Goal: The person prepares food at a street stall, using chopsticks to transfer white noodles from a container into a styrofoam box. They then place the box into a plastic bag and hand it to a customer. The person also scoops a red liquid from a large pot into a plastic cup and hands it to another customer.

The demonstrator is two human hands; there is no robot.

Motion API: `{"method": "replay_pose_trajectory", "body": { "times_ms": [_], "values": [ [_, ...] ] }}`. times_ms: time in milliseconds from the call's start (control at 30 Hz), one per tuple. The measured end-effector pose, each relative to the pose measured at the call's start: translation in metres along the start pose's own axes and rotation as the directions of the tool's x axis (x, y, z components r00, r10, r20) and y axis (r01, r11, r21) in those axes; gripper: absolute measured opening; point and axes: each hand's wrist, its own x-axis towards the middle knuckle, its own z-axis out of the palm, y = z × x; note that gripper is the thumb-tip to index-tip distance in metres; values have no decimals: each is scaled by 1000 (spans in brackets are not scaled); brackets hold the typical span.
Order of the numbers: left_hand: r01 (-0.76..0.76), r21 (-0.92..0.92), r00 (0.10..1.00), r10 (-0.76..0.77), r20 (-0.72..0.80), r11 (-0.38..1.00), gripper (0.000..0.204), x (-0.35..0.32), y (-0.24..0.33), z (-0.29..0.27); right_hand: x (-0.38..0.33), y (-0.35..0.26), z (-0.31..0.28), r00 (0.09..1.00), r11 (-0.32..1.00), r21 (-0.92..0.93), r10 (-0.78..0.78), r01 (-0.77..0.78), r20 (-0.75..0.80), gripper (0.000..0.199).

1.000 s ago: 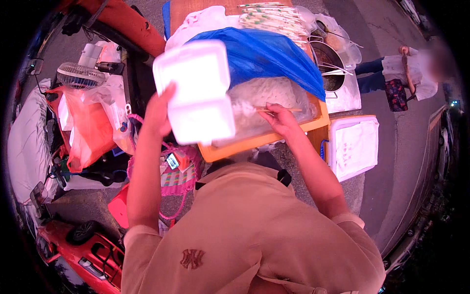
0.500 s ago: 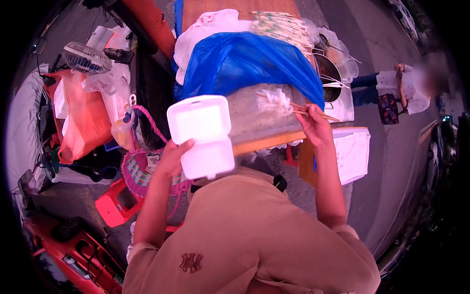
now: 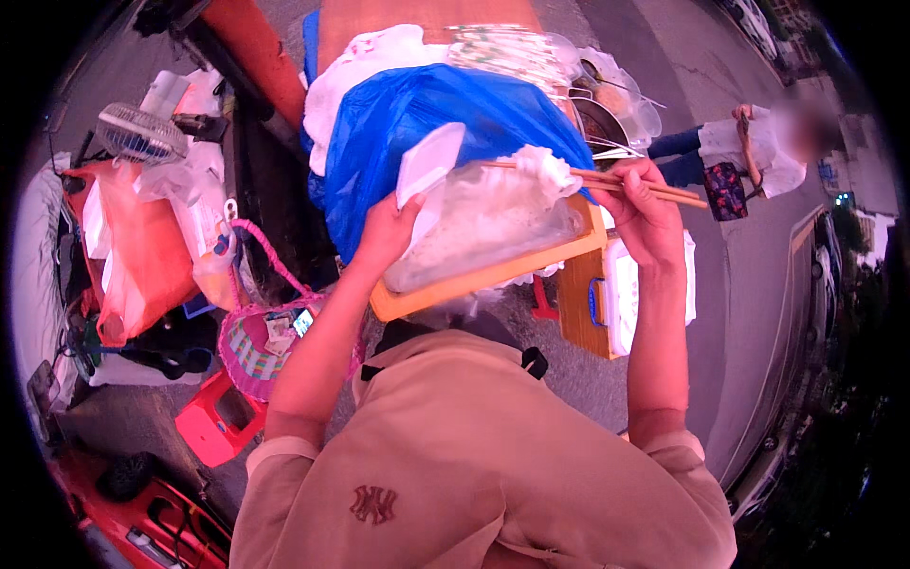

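Note:
Wooden chopsticks (image 3: 678, 193) are pinched in my right hand (image 3: 645, 204), at the right of the tray. A clump of white noodle-like food (image 3: 547, 174) hangs on their tips. My left hand (image 3: 387, 232) grips a white foam takeaway box (image 3: 431, 169), tilted nearly edge-on over the tray's left side, so its inside is mostly hidden. Below both hands lies a clear plastic-lined tray (image 3: 408, 275) with whitish food spread in it, framed by a yellow wooden edge (image 3: 493, 271). A blue plastic sheet (image 3: 379, 123) covers the tray's far part.
Bundled skewers (image 3: 502, 52) and a white cloth (image 3: 365, 66) lie at the back, with metal pots (image 3: 599, 123) to the right. At left are a fan (image 3: 142, 133), an orange bag (image 3: 142, 247), a pink basket (image 3: 248, 346) and a red stool (image 3: 213, 417). A person (image 3: 758, 152) stands at right.
The foam box has moved forward over the tray and tipped from facing up to nearly edge-on. My right hand has shifted right and slightly up with the chopsticks and food.

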Motion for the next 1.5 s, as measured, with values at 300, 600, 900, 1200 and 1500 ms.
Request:
{"method": "replay_pose_trajectory", "body": {
  "times_ms": [300, 600, 900, 1200, 1500],
  "values": [
    [396, -871, 917, -168, 361, 291, 78, 15, -48, 42, 14, 42, 33, 977, 660, -732, -15, 169, 212, 13],
    [449, -884, 891, -138, 433, 127, 81, 10, -49, 41, -20, 75, 27, 902, 520, -772, -402, 366, 158, 12],
    [371, -841, 928, -180, 325, 393, 79, 14, -18, 51, -49, 161, 64, 970, 530, -813, -139, 242, 198, 17],
    [376, -878, 921, -227, 317, 298, 80, 19, -11, 30, -46, 108, 30, 842, 475, -832, -540, 287, -17, 20],
    [422, -874, 906, -94, 412, 241, 83, 21, -7, 21, -21, 158, -6, 809, 949, 315, 160, 33, -566, 22]
  ]
}}
